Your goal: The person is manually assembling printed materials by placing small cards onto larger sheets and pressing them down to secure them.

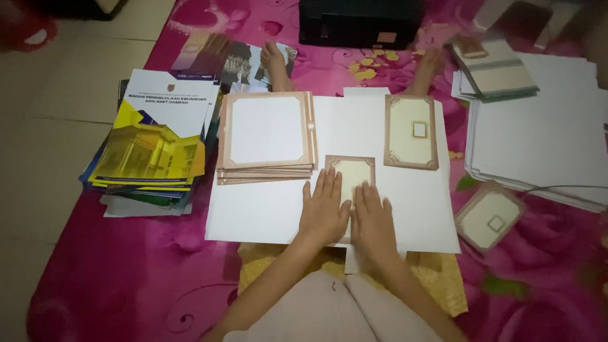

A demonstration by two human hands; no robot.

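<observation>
Both hands lie flat, palms down, side by side on a small framed card [349, 174] near the middle of the scene. The left hand [323, 209] covers the card's left part and the right hand [373, 222] its right part; the fingers [329, 182] of both are stretched out straight and close together, pressing down and gripping nothing. The card has a brown ornamental border and a pale yellow centre, and only its far end shows beyond the fingertips.

The card rests on a large white sheet [261, 213] spread over a pink patterned blanket [135, 273] on the floor. Just to the left and farther off, touching the card's far left corner, sits a stack of bordered cards [268, 135] with white faces. To the far right on the same sheet lies another framed card [411, 131] with a small square window. Off the sheet to the right, a tilted framed card [488, 217] lies on the blanket, near a pile of white paper [544, 144]. At the left stands a stack of booklets [151, 144] with yellow and blue covers. A black box [360, 16] sits at the far edge.
</observation>
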